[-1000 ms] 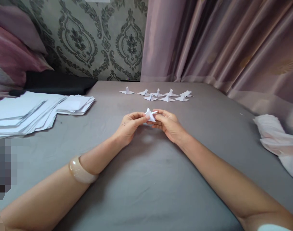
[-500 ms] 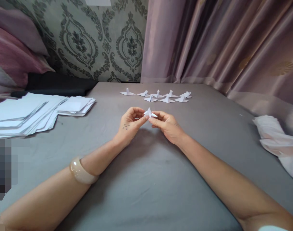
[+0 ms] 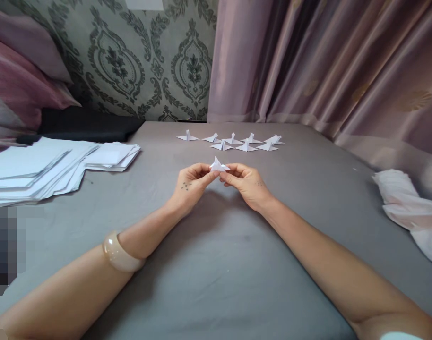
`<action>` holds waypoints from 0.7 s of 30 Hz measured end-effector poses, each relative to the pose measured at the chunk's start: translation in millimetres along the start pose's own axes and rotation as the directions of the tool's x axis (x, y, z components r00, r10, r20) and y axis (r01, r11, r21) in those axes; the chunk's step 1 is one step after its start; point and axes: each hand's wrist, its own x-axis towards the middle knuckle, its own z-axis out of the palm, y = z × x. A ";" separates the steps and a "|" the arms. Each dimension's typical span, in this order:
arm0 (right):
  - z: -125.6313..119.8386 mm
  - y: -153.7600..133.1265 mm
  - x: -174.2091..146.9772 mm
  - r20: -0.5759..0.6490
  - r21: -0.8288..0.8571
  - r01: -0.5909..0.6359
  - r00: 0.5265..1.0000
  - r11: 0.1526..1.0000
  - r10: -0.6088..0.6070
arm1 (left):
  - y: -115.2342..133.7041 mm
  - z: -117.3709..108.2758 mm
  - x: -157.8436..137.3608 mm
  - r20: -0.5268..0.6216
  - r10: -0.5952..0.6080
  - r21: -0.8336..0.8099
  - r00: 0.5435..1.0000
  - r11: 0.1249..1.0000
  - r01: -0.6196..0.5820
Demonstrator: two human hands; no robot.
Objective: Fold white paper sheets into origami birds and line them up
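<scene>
White paper, creased into a small pointed figure (image 3: pixel 217 165), is held between the two hands over the grey cloth (image 3: pixel 216 283), in front of the folded paper pieces (image 3: pixel 246 147) set out farther back. Its left part is pinched between the thumb and fingers of the left hand (image 3: pixel 193 185); its right part is pinched likewise by the right hand (image 3: pixel 247 186). The thumb tips are brought close together at its lower edge, while the fingers behind are partly hidden, so it cannot be told exactly how the back layers are gripped. One peak is left standing free above the thumbs.

For work this fine, the pressure is probably best shared evenly by both thumbs, so that neither side is skewed. Creases are likely sharpened better by short, firm pinches along the fold than by pulling, since thin points can be bent or torn easily. The upright peak is best left unsqueezed, and the forearms are best held steady.
</scene>
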 end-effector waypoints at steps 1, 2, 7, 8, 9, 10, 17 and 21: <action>-1.1 1.2 1.1 -0.006 -0.015 -0.001 1.000 1.000 0.001 | -0.5 -0.4 0.0 0.010 -0.003 0.022 1.000 1.000 0.003; -2.6 2.8 2.2 -0.014 -0.039 -0.005 1.000 0.999 0.004 | -1.4 -1.2 0.0 0.020 -0.010 0.054 1.000 0.998 0.009; -13.1 15.1 4.6 -0.011 -0.357 -0.041 0.999 0.933 0.040 | -11.0 -7.7 2.4 0.078 -0.110 0.316 0.991 0.945 0.080; -14.8 17.0 4.3 0.001 -0.433 -0.034 0.999 0.901 0.038 | -13.2 -9.1 3.5 0.085 -0.121 0.362 0.989 0.929 0.082; -16.2 18.3 3.8 0.014 -0.497 -0.018 0.999 0.867 0.029 | -15.1 -10.2 4.7 0.092 -0.120 0.405 0.988 0.911 0.073; -17.1 18.6 3.3 0.025 -0.544 0.002 1.000 0.839 0.013 | -16.8 -11.2 6.1 0.101 -0.109 0.447 0.989 0.893 0.053; -15.1 2.6 2.5 -0.055 -0.563 0.072 0.991 0.823 -0.124 | -24.6 -14.9 10.0 0.146 -0.033 0.632 0.989 0.772 -0.068; -12.7 -3.5 3.0 -0.058 -0.528 0.038 0.995 0.848 -0.081 | -18.8 -13.0 6.3 0.132 -0.075 0.639 0.988 0.768 -0.028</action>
